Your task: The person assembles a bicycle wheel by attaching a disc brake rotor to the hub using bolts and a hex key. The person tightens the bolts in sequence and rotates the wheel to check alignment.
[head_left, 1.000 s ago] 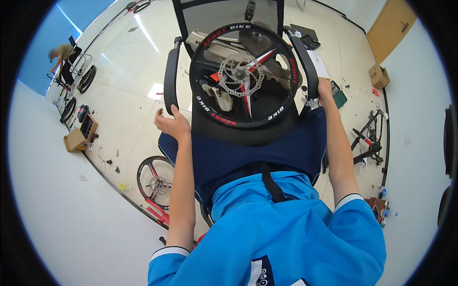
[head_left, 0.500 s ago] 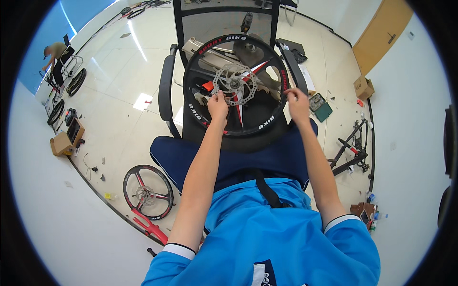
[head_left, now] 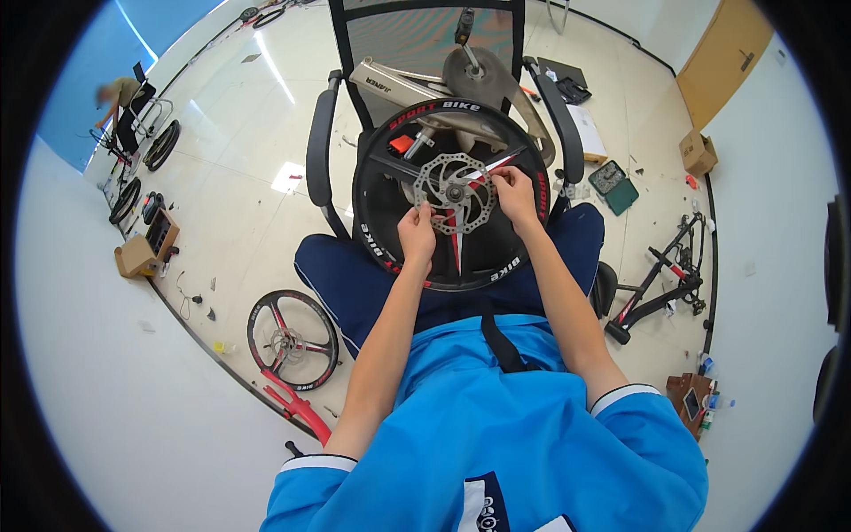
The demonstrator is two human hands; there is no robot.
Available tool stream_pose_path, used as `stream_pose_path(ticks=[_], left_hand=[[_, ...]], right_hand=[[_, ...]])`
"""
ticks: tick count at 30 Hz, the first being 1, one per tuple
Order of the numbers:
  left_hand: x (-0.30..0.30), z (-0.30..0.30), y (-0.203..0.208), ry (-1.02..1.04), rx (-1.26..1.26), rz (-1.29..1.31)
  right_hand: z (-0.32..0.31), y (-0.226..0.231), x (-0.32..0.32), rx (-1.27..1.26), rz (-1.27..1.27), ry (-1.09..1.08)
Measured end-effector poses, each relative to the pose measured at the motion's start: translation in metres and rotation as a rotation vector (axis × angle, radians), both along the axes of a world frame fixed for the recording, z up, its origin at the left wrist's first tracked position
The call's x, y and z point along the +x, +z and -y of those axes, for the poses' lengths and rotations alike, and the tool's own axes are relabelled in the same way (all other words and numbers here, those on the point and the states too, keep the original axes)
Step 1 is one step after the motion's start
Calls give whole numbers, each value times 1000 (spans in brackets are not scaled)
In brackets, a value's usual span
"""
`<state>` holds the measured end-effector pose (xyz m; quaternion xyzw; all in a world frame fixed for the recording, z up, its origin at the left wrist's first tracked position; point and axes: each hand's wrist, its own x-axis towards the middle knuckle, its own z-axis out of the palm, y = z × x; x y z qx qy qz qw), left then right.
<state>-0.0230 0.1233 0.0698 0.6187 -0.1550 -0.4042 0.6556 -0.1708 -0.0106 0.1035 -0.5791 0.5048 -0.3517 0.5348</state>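
Observation:
A black three-spoke bicycle wheel [head_left: 372,238] with red and white markings lies tilted across the seat of an office chair, near my lap. At its hub is a silver perforated brake disc [head_left: 431,173]. My left hand [head_left: 417,234] is closed in a pinch at the disc's lower left edge. On the opposite side, my right hand [head_left: 516,197] pinches the disc's right edge, with the fingertips partly hidden. Behind the wheel rest a pale bicycle frame [head_left: 394,82] and a dark round chainring cover [head_left: 479,82] with a crank.
Armrests [head_left: 321,142] flank the wheel. Left on the floor lie a second wheel [head_left: 257,332], a red fork [head_left: 297,406] and an opened cardboard box [head_left: 135,257]. Right are a green case [head_left: 618,197], a black frame [head_left: 660,297] and a carton [head_left: 698,152]. A person [head_left: 124,93] works far left.
My right hand has moved left from the wheel's rim to the disc's edge. The wheel sits closer to me, and more of the pale frame shows behind it. My left hand stays by the disc.

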Motion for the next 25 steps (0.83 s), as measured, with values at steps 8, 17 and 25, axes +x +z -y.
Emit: stream_pose_path(ticks=[8,17,25], left_hand=[[-30,3,-49,44,-92,16],[-66,1,-103,-16,-204,18],[-68,1,-124,-9,-145,58]], right_hand=[[-13,-30,-29,-370,-64,-11],[-29,-55,-30,-641,-131,185],[-22,-76,-32,-600,-188,219]])
